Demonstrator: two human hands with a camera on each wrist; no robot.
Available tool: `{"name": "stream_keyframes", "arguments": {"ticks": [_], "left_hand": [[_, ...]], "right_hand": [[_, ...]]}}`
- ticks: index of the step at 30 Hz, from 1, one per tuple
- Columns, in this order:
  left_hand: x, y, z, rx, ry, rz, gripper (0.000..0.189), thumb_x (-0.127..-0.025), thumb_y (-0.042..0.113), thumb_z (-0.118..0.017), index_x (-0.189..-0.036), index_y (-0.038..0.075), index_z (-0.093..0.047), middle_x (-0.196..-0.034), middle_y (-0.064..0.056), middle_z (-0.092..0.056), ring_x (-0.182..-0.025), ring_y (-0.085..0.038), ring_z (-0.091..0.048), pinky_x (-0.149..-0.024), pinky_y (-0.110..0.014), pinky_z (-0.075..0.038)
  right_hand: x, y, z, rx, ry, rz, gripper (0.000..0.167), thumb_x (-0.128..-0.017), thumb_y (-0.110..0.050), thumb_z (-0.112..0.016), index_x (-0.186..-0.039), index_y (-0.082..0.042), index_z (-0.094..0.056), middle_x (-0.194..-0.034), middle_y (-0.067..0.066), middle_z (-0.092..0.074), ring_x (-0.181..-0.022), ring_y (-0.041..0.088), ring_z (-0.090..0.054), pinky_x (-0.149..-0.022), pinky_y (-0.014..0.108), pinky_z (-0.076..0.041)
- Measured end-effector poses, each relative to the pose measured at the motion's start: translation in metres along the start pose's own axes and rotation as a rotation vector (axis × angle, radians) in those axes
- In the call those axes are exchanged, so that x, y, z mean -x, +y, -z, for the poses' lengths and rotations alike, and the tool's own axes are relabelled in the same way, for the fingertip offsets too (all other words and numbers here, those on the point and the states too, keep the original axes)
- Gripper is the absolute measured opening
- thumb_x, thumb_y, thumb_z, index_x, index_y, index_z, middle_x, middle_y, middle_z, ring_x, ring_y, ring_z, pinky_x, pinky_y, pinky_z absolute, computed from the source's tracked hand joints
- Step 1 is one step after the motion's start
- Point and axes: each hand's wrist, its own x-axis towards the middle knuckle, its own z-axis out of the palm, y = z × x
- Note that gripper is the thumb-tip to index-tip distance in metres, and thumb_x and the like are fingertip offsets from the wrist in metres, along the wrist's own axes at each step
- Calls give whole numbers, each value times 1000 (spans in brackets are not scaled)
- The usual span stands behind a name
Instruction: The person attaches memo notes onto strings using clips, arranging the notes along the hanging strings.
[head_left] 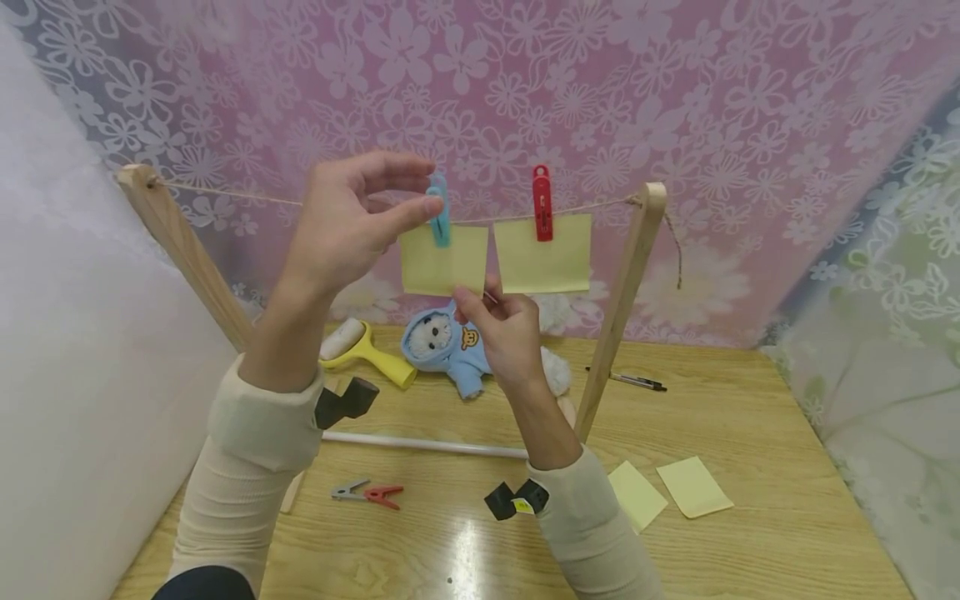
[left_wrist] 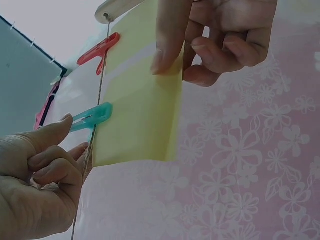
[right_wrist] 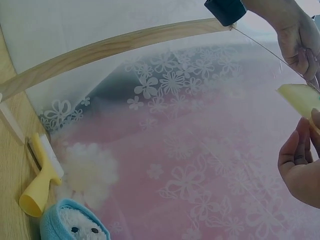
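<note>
My left hand [head_left: 341,221] pinches the handle end of a light blue clothespin [head_left: 441,218] between thumb and fingers. The clothespin's jaws lie over the string and the top of a yellow paper note [head_left: 444,267]. My right hand [head_left: 510,333] pinches that note's lower right corner between thumb and fingers. To the right, a second yellow note [head_left: 543,262] hangs from the string [head_left: 592,208] under a red clothespin [head_left: 542,204]. In the left wrist view the blue clothespin [left_wrist: 92,117] grips the note's edge, with my left thumb at its handle.
Wooden posts [head_left: 626,308] hold the string, with a white rod [head_left: 427,444] low between them. Behind are a plush toy in blue [head_left: 465,358], a yellow-handled roller [head_left: 375,354] and a pen [head_left: 637,382]. Grey and red clothespins [head_left: 384,495] and loose notes [head_left: 693,487] lie in front.
</note>
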Motion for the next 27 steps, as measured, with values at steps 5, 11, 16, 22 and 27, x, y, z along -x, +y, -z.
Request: {"name": "stream_keyframes", "arguments": {"ticks": [5,11,16,22,27], "left_hand": [[1,0,0,-6,0,2,34,-84,16,-72,-115,4,-66,-115,-11,-68,-103,-19,-65,-90,-34,-52],[2,0,0,-10,-3,10,34,-83,16,-73,-115,7,-66,-116,-9,-68,-104,-17,-65,-88,-32,-51],[3,0,1,-8,-5,11,36,-83,17,-73,-117,7,-66,-118,-8,-67,-107,-16,-63,-90,-34,-50],[7,0,2,22,13,-7,44,-81,17,-75,-122,6,-62,-119,-9,-66,-108,-13,-61,-83,-26,-51],[18,-5,1,102,167,-108,41,-80,11,-76,-119,4,-64,-115,-7,-68,-56,-7,-58,-47,-15,-42]], "right_hand": [[2,1,2,-20,-4,-14,21,-85,7,-62,-73,-10,-59,-68,-9,-58,-64,5,-58,-66,18,-50],[6,1,8,-58,-44,-6,19,-83,7,-65,-86,-11,-65,-76,-6,-68,-69,6,-61,-67,19,-52],[12,-2,18,36,-99,-26,17,-85,5,-63,-99,-5,-63,-88,-6,-66,-77,6,-62,-70,19,-52],[20,-6,36,258,-177,-19,28,-87,-3,-64,-112,7,-60,-94,-4,-63,-78,7,-60,-72,20,-52],[35,-14,55,422,-242,-13,30,-86,-3,-67,-115,0,-62,-96,2,-63,-82,9,-61,-69,22,-51]]}}
